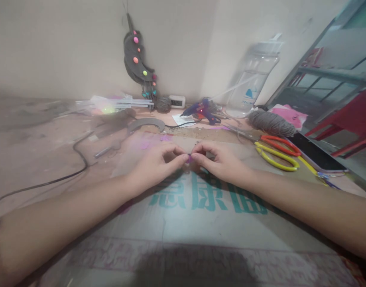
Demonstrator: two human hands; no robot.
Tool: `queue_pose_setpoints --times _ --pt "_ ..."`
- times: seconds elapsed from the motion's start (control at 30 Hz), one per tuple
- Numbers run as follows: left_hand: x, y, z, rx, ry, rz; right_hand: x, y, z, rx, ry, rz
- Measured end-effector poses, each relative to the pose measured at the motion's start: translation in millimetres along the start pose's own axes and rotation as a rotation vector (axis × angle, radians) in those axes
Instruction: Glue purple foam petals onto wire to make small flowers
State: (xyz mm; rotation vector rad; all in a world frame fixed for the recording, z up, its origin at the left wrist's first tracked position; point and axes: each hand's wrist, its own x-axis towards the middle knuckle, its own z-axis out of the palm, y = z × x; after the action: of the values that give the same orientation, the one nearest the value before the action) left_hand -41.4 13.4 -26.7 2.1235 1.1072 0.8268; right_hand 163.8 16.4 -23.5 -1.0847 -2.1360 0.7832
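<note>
Between my two hands, at the middle of the work surface, is a small purple piece [189, 158], too small and mostly covered to name. My left hand [162, 159] pinches it from the left with thumb and forefinger. From the right, my right hand [214, 159] pinches it the same way, so the fingertips nearly meet. Beneath both hands lies a pale sheet [177, 227] printed with large green characters. Just beyond the fingers, a grey curved strip [147, 124] rests on the table.
Behind stand a blue glue gun [201, 111], a small digital clock [177, 102] and a clear water bottle [248, 79]. Scissors [277, 153] with red and yellow handles, grey yarn [272, 122] and a phone [317, 153] lie right. A cord [51, 181] crosses the left. A decorated grey crescent [136, 59] hangs on the wall.
</note>
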Motion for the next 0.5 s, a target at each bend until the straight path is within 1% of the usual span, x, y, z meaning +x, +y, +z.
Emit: queue_pose_setpoints --times 0.1,0.27,0.5 --pt "0.2 1.8 -0.2 0.018 0.000 -0.006 -0.1 1.0 -0.2 -0.013 -0.001 -0.015" --pt "1.0 1.9 -0.6 0.063 0.006 0.033 -0.2 3.0 -1.8 -0.023 -0.014 -0.039" --pt "1.0 -1.9 -0.6 0.012 -0.029 0.074 0.8 5.0 -1.2 -0.001 0.007 -0.031"
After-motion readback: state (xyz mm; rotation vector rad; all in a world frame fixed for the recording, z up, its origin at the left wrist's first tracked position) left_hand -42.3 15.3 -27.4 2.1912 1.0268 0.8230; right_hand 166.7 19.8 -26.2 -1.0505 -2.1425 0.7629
